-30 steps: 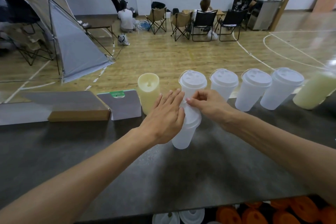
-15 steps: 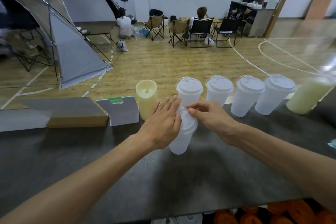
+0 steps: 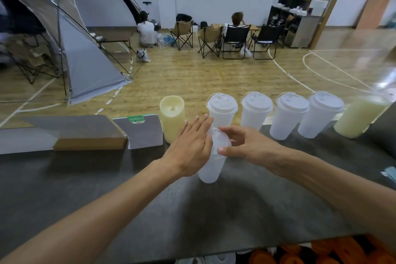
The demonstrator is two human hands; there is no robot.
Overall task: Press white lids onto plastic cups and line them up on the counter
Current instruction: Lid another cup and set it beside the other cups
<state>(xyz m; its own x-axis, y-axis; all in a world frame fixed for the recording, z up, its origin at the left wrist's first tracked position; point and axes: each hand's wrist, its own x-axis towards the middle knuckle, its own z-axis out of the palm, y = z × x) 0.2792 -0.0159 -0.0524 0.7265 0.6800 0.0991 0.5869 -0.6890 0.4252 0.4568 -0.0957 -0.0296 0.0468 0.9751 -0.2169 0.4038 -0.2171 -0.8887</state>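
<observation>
Cup (image 3: 211, 168) sits mid-counter (image 3: 85, 178), in front of the lidded row (image 3: 276, 111). Left hand (image 3: 190, 148) lies flat, fingers spread, on the lid (image 3: 219, 138); right hand (image 3: 246, 146) pinches its rim, I think. Thin, light, squashy plastic, so brace it low and push on the lid's edge.

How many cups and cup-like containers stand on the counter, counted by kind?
White-lidded plastic cups lined up at the far edge: 4
Plastic cup under the two hands, lid being pressed on: 1
Pale yellow cylinder beside the row: 1
Container of yellowish liquid at the right end: 1
Total: 7
</observation>
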